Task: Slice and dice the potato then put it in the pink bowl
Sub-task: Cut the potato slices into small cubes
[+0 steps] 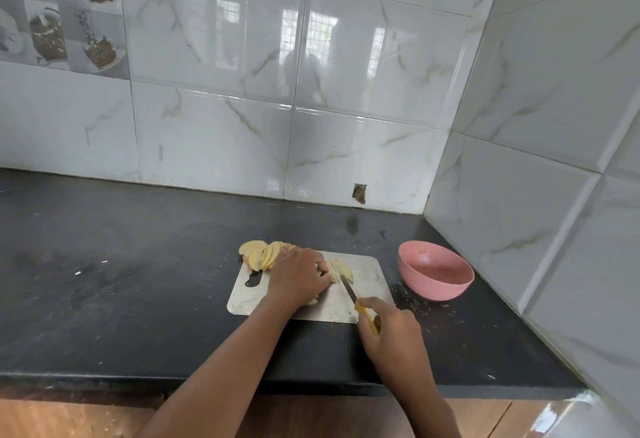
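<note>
Pale yellow potato slices (259,256) lie fanned at the far left corner of the cutting board (367,285), a few more (343,269) mid-board. The pink bowl (435,274) sits upright just right of it.

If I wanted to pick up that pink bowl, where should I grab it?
Probably by the rim of the pink bowl, coming from above on its near right side. It sits upright and open-topped, with a thin edge to pinch. Walls stand close behind and right, and the right hand with the knife works to its left.
</note>
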The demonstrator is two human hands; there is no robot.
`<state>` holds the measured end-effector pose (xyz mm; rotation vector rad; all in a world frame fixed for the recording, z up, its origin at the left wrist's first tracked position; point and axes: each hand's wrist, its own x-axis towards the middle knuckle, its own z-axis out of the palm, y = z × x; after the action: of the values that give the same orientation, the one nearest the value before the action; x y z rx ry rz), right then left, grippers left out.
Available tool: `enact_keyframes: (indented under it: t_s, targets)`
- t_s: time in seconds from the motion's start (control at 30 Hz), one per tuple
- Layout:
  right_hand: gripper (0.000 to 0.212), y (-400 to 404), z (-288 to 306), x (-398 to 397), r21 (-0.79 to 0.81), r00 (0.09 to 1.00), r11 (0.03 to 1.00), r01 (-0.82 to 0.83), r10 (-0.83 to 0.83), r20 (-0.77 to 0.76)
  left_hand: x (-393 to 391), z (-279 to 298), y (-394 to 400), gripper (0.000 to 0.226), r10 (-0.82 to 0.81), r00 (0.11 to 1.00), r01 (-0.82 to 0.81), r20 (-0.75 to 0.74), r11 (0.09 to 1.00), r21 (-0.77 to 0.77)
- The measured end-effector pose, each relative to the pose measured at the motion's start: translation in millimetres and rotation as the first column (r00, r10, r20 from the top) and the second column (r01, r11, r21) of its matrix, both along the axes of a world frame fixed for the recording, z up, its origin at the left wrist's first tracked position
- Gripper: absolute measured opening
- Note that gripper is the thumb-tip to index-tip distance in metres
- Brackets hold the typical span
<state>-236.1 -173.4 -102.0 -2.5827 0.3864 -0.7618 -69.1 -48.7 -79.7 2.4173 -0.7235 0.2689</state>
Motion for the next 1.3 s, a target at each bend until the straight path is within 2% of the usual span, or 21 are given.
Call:
enact_keyframes:
  t_s: [0.43, 0.67, 0.87, 1.0, 1.13, 1.3]
  targets:
    - [0.034, 4.1, 2.6, 9.5, -0.043, 0.997, 0.999, 0.02, -0.023, -0.076, 3.6, -3.9, -0.2, 0.018, -0.008, 1.0, 0.008, 0.014, 1.0, -0.019]
    - [0.034, 2.8, 2.7, 15.8, -0.035, 0.997, 0.999, 0.028, -0.031, -0.076, 5.6, -6.0, -0.9, 0.019, -0.007, 1.0, 0.007, 0.027, 1.0, -0.012]
    - [0.032, 2.7, 6.4, 49.5, -0.067, 0.997, 0.998, 0.011, -0.016, -0.078, 6.8, -8.7, -2.4, 0.015, -0.017, 1.0, 0.017, 0.022, 0.999, -0.037]
    - [0.031, -0.8, 9.1, 70.7, -0.029, 0.997, 0.999, 0.022, -0.024, -0.071, 11.0, -11.5, -3.9, 0.016, -0.013, 1.0, 0.014, 0.015, 0.999, -0.048]
    - [0.033, -3.0, 7.2, 72.3, -0.028, 1.0, 1.0, 0.003, -0.003, -0.018, 16.8, -14.9, -5.2, 0.014, -0.016, 0.999, 0.019, 0.043, 0.998, -0.06]
    - [0.031, -4.4, 4.9, 71.9, -0.04, 0.999, 0.999, -0.022, 0.021, -0.028, 22.5, -20.6, -7.7, 0.011, -0.022, 0.997, 0.026, 0.072, 0.999, -0.045]
